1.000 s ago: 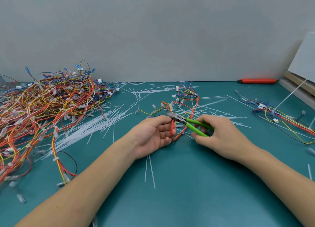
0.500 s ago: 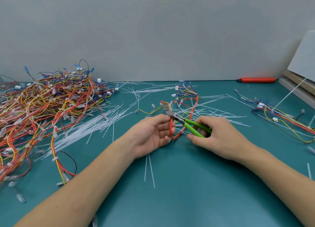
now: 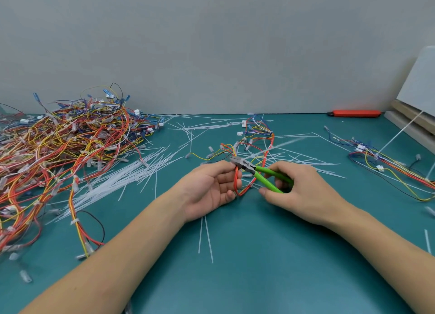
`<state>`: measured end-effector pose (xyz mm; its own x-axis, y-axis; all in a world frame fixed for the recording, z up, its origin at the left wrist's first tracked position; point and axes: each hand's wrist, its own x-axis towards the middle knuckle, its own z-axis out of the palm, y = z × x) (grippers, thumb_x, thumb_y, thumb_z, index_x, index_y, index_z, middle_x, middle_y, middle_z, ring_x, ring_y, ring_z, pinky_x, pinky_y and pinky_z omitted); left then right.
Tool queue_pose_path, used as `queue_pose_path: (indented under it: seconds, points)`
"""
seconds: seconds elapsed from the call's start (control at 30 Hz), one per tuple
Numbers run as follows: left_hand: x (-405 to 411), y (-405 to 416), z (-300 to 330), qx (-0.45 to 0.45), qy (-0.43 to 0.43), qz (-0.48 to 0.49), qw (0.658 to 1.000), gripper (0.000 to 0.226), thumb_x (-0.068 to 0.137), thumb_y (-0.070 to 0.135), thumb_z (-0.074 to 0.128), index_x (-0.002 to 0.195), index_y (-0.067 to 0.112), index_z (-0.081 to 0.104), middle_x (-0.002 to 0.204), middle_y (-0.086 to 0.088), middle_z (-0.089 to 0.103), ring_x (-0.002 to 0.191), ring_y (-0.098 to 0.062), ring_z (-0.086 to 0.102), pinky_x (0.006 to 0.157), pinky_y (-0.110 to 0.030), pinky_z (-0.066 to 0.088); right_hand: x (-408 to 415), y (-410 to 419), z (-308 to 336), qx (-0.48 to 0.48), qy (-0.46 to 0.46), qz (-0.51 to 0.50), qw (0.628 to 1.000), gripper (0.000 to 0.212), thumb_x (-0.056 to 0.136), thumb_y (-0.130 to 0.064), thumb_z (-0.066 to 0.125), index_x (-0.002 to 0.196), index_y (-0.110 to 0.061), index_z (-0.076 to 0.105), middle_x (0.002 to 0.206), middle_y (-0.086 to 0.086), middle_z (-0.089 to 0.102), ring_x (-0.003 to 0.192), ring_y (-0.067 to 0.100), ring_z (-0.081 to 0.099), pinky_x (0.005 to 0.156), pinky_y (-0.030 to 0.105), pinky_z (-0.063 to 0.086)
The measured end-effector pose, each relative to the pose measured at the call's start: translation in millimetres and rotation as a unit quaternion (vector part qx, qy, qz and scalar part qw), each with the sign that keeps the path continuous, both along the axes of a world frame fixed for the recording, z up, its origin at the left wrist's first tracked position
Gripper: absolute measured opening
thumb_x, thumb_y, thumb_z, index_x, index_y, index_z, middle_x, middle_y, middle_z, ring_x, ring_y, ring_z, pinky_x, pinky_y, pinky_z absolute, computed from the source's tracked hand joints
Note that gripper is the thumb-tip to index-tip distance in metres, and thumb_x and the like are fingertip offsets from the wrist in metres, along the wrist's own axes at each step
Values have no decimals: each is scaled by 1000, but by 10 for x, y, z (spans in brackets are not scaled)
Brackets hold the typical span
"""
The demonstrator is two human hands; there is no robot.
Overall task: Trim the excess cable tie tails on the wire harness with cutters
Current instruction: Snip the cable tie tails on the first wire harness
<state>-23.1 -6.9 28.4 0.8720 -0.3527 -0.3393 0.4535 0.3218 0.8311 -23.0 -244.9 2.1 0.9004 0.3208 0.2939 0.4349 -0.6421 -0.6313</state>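
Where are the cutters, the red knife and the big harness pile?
cutters (image 3: 266,176): head view, green handle near the pivot.
red knife (image 3: 355,113): head view, middle of its body.
harness pile (image 3: 70,139): head view, centre of the tangle.

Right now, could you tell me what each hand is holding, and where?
The right hand grips the cutters by the green handles; the left hand holds the harness at its red wire loop.

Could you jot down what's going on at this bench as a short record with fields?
Left hand: holds a red wire loop of the harness
Right hand: grips green-handled cutters, tip at the left fingertips
Mat: teal, strewn with white tie offcuts
Far left: big harness pile
Back right: orange knife
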Motion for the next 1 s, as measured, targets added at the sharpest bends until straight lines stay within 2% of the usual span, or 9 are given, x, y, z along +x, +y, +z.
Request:
queue_pose_path:
  seconds: [0.1, 0.2, 0.27, 0.33, 0.43, 0.53, 0.6, 0.67, 1.0]
  points:
    - [1, -2, -11, 2, -4, 2, 1000, 15, 98, 14, 59, 85, 11, 66, 75, -4, 68, 64, -15, 67, 50, -22, 49, -6, 14, -29, -27, -5, -8, 1000, 49, 81, -45, 81, 125, -36, 63, 102, -18, 63, 101, 0, 58, 88, 14, 44]
    - [-2, -1, -14, 6, -12, -4, 1000, 19, 97, 14, 59, 81, 12, 68, 75, -5, 68, 64, -14, 67, 50, -21, 49, -14, 8, -20, -37, -15, -9, 999, 55, 81, -46, 81, 131, -36, 61, 107, -22, 61, 107, -3, 55, 91, 8, 40]
    - [0, 4, -9, 5, -15, -9, 1000, 25, 97, 15, 59, 76, 13, 72, 75, -5, 67, 64, -14, 66, 50, -22, 49, -1, -7, 0, -37, -15, -5, 999, 42, 82, -46, 81, 120, -38, 65, 96, -20, 63, 97, 0, 58, 85, 15, 44]
    - [1, 7, -2, 2, -14, -10, 1000, 30, 97, 16, 59, 71, 15, 74, 75, -4, 68, 64, -14, 67, 50, -22, 49, 22, -28, 34, -39, -8, 0, 999, 23, 82, -50, 77, 95, -34, 69, 75, -14, 61, 72, 5, 55, 66, 19, 43]
    - [-10, 1, 9, 2, -13, -9, 1000, 27, 96, 16, 60, 73, 15, 73, 76, -4, 68, 66, -15, 67, 51, -22, 49, 25, -49, 47, -44, -6, 14, 999, 29, 80, -58, 70, 85, -29, 68, 65, -11, 56, 58, 6, 46, 54, 19, 35]
    - [-18, -5, 14, 4, -12, -7, 1000, 21, 97, 16, 59, 80, 13, 71, 77, -4, 67, 67, -15, 66, 52, -22, 49, -5, -29, 25, -22, -5, 16, 1000, 23, 82, -50, 77, 99, -37, 69, 78, -17, 62, 75, 4, 57, 69, 19, 45]
    - [-19, -8, 13, 4, -14, -7, 1000, 28, 97, 16, 59, 75, 14, 76, 78, -4, 68, 67, -14, 66, 52, -21, 49, -18, -3, 12, -29, -8, 14, 999, 41, 82, -46, 80, 120, -40, 66, 98, -21, 64, 100, 1, 60, 89, 19, 47]
    - [-22, -11, 15, 4, -15, -8, 1000, 32, 96, 16, 59, 70, 16, 78, 77, -3, 68, 67, -14, 66, 51, -21, 49, -33, 10, 16, -37, -13, 11, 999, 52, 82, -47, 80, 130, -37, 62, 107, -21, 63, 109, 1, 57, 97, 20, 45]
    - [-18, -10, 21, 9, -13, -3, 1000, 35, 97, 14, 59, 67, 15, 77, 76, -4, 67, 65, -14, 65, 50, -21, 48, -43, 25, 33, -53, -19, 0, 998, 57, 81, -50, 78, 133, -33, 61, 107, -19, 63, 108, 2, 55, 98, 24, 44]
